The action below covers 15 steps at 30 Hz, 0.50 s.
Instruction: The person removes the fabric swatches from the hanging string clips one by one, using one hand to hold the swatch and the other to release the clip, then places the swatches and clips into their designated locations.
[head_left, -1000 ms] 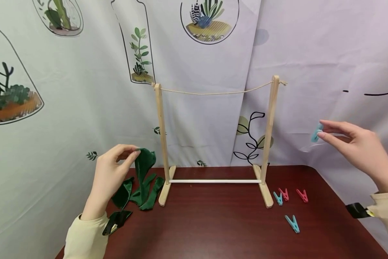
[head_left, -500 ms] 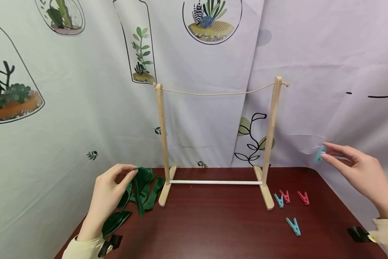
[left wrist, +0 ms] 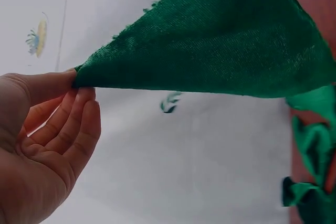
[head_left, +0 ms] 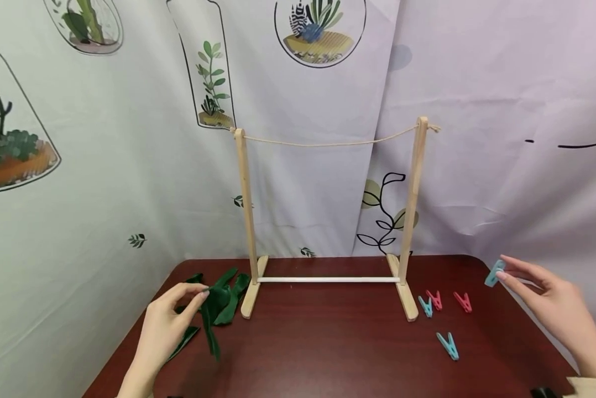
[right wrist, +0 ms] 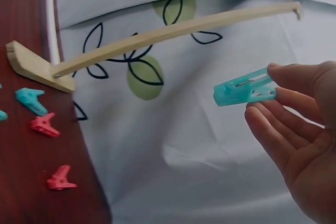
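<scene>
My left hand point(head_left: 166, 320) pinches one pointed corner of a dark green cloth piece point(left wrist: 210, 40) between thumb and forefinger. In the head view that cloth hangs down from the fingertips, in front of other green cloth pieces point(head_left: 233, 301) on the left of the table. Over the table's right edge, my right hand point(head_left: 547, 304) pinches a light blue clothespin point(right wrist: 241, 87) by its handle ends, thumb on one arm and forefinger on the other. Between the hands stands a wooden rack point(head_left: 412, 210) with a thin cord point(head_left: 323, 145) strung across its top.
Two red clothespins point(head_left: 463, 302) and two blue clothespins point(head_left: 448, 346) lie on the dark red table point(head_left: 323, 342), right of the rack. A white rod point(head_left: 328, 279) joins the rack's feet low down. Behind everything hangs a printed white cloth backdrop point(head_left: 308, 199).
Both hands have come down. The left hand's green cloth has sunk toward the table with it, and the right hand has lowered the blue clothespin. The rack and loose clothespins stay put.
</scene>
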Each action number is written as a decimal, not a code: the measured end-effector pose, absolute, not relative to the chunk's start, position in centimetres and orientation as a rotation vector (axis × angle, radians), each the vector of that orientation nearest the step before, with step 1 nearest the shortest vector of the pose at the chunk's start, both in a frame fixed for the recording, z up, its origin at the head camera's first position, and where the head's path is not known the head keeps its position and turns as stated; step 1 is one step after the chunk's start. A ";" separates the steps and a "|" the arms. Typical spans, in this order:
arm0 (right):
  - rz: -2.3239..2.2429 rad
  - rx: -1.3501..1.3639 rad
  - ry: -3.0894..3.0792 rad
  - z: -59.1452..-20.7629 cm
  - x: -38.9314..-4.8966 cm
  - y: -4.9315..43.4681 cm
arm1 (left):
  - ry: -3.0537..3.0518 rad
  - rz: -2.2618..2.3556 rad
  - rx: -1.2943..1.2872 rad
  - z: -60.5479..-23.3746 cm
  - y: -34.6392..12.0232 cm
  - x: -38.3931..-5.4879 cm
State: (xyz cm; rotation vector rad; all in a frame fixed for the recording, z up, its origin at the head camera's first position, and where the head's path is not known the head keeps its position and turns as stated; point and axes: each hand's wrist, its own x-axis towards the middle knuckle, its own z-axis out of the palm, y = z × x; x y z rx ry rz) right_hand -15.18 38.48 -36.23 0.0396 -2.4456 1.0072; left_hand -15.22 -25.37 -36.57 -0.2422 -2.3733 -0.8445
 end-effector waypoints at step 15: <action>1.078 -0.125 -2.530 -41.9 -14.1 38.1 | -2.489 -0.930 0.007 -40.0 -25.5 -12.9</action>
